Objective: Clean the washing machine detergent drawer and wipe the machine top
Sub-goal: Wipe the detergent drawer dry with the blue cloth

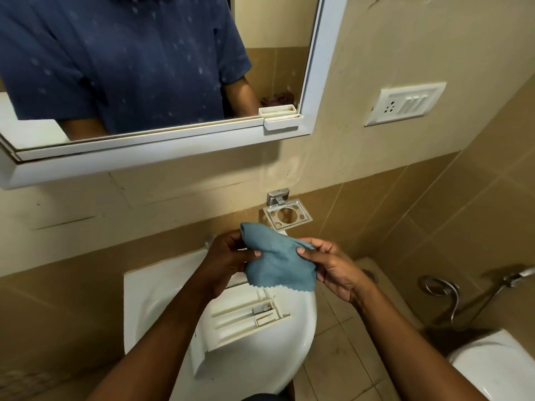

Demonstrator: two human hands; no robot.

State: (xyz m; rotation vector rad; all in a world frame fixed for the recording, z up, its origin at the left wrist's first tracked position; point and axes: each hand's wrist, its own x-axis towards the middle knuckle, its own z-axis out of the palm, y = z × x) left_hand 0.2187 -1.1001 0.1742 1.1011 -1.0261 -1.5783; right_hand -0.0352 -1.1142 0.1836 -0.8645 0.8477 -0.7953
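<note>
— Over a white bathroom sink [144, 299], what did the person's two hands hold?

— A blue cloth [278, 261], raised above the basin. The left hand [228, 261] pinched the cloth's upper left part between the thumb and curled fingers [254, 253]. The right hand [333, 267] pinched the right edge in the same way. The cloth hung between them, bunched at the top, with its zigzag-cut lower hem loose.

— And where was the detergent drawer?

— The detergent drawer [240, 322] lay in the sink's basin, just below the cloth. Its open compartments faced up and its front panel pointed toward the person. Neither hand touched it, though the left forearm crossed in front of it.

— What else was in the frame?

— A white-framed mirror [162, 146] hung on the wall above and reflected a dark blue shirt. A metal holder [288, 217] was fixed to the tiled wall just behind the cloth. A white switch plate [405, 104] sat higher up to the right. A toilet [498, 369] and a hand shower [518, 274] showed at the lower right.
</note>
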